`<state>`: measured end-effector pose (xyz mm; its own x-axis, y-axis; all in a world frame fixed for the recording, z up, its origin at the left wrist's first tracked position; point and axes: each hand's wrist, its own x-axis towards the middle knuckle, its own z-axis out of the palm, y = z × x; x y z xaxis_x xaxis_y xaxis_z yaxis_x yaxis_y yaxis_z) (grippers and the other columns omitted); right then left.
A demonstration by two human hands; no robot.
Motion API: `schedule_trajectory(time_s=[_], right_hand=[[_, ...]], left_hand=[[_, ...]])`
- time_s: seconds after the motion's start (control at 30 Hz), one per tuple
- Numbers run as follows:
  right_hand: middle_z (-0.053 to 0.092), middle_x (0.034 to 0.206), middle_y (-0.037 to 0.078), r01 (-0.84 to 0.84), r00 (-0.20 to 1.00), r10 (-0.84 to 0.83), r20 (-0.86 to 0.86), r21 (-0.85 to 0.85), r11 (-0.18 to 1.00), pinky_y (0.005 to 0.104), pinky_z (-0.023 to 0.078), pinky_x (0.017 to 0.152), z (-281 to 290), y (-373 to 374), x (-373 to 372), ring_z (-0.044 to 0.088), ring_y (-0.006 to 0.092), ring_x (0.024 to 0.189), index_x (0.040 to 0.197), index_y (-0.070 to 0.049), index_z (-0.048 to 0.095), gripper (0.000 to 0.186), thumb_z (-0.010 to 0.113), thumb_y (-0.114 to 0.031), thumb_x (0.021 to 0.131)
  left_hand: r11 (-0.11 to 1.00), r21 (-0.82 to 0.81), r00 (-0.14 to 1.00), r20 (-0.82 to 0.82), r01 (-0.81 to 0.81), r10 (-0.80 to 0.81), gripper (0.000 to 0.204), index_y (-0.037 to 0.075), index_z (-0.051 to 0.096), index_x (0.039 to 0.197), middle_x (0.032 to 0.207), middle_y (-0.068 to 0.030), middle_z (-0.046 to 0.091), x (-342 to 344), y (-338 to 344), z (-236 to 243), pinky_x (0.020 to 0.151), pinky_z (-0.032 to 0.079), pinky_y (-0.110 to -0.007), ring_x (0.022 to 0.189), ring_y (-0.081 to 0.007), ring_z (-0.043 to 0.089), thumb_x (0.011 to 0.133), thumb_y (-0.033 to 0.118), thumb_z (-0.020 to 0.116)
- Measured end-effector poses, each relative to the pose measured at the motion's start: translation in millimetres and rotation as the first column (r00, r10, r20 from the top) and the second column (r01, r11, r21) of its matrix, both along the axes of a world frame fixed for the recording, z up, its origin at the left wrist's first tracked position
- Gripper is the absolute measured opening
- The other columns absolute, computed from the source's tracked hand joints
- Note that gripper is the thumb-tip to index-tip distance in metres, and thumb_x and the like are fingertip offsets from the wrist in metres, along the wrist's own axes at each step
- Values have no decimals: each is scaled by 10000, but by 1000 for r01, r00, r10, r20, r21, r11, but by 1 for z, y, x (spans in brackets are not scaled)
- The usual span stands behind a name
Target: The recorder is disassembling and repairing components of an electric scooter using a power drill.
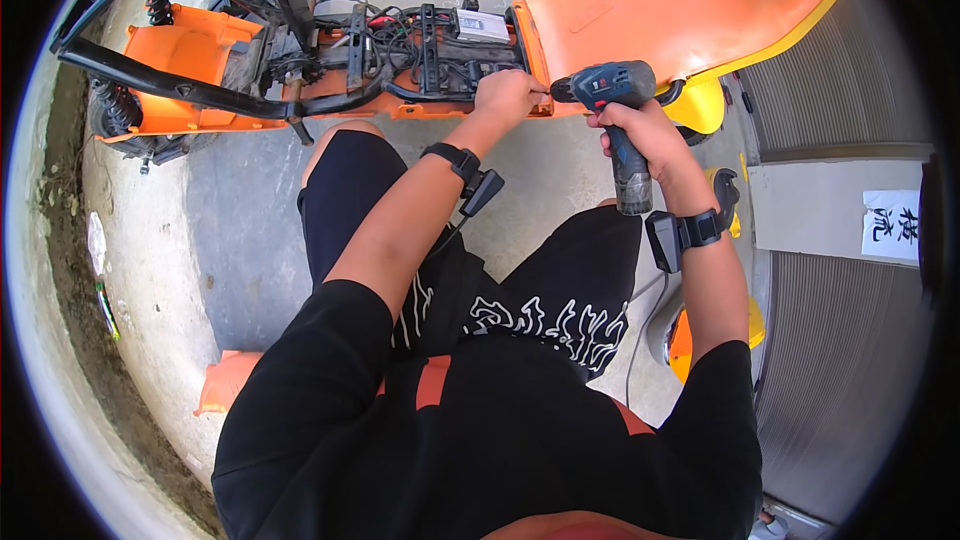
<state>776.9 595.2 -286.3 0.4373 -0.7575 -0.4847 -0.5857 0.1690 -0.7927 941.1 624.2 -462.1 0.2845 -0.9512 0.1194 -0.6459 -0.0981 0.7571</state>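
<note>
My right hand (652,136) is wrapped round the grip of a dark blue cordless drill (628,83), its chuck pointing left. Close to the tip of that chuck, the fingers of my left hand (507,98) are pinched together; whatever lies between them is too small to make out. Both hands are at the near side of a stripped vehicle with a black tube frame (190,90) and orange panels. Just right of my left hand, a large orange body panel (670,10) with a yellow edge meets the frame.
Exposed wiring (392,40) and a silver box (482,26) sit in the frame's middle. An orange fender (190,50) and a black coil spring (118,105) are at the left. Ribbed grey shutters (850,340) stand at the right; a concrete ledge (60,270) runs along the left.
</note>
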Motion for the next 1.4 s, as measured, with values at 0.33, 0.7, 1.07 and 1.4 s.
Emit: schedule_trajectory(time_s=[0.33,0.7,1.07,1.4], right_hand=[[630,782,78,-72,993,74,-95,16,997,297,512,521,5,-13,6,588,136,561,912,14,604,220,617,-138,754],[620,754,63,-244,947,235,-218,-14,970,278,491,490,13,-28,21,560,124,523,903,-10,591,189,597,-135,762],[619,738,56,-246,928,236,-288,-1,969,280,494,490,9,-38,27,566,125,538,831,-7,604,148,598,-145,779],[576,633,88,-362,875,322,-362,-48,931,297,477,476,13,-37,38,577,161,525,707,-5,603,153,637,-143,650]], left_hand=[[1000,-17,1000,2,25,-25,173,166,738,933,960,-44,681,0,-3,-4,757,511,-370,900,-260,648,818,284,684],[999,-17,997,55,52,-51,185,152,703,998,961,-46,657,1,-2,-8,757,506,-382,888,-263,641,828,181,637],[994,-54,995,12,96,-96,233,131,683,1000,886,-52,631,5,-1,-8,726,501,-386,843,-269,634,801,71,577],[994,-55,996,25,91,-90,99,79,618,858,856,-89,647,5,-1,-8,707,499,-403,842,-297,637,767,62,582]])
